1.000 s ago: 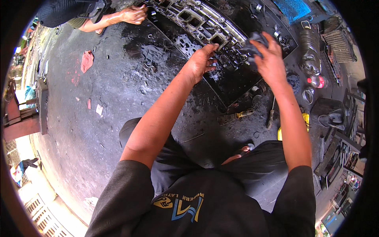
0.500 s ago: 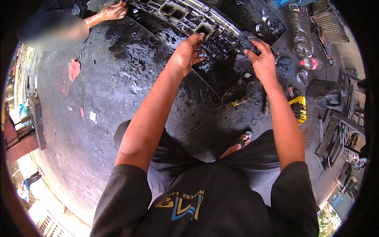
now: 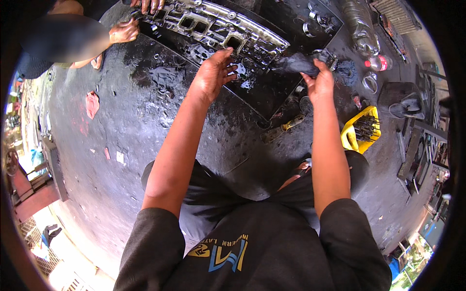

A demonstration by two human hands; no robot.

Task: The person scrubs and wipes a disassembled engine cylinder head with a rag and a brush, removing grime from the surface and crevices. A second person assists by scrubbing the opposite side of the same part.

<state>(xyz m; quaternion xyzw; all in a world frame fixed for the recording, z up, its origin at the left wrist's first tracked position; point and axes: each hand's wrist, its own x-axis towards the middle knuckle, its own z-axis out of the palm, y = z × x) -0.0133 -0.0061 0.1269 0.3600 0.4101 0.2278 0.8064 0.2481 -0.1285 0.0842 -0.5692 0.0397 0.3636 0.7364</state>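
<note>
An oily metal engine cylinder head [image 3: 213, 24] with square ports lies across the dark mat at the top. My left hand [image 3: 211, 76] is at its near edge, thumb side against or just over the metal. The fingers of that hand are spread, with nothing seen in them. My right hand [image 3: 320, 85] pinches a dark grey rag [image 3: 297, 63], smeared by motion, just off the head's right end. A co-worker's hand [image 3: 125, 31] is by the left end, and a second hand of theirs [image 3: 146, 6] rests on the metal.
A black mat [image 3: 267, 99] lies under the part, with shiny metal rings [image 3: 307, 30] on it. To the right are a large plastic bottle [image 3: 360, 29], a red-capped bottle [image 3: 378, 63] and a yellow container [image 3: 360, 130] of dark bolts. A scraper-like tool [image 3: 282, 129] lies nearer me.
My right hand, with the rag, has come off the cylinder head's right end, and the rag now trails leftward. A second co-worker hand has appeared on the head's left end.
</note>
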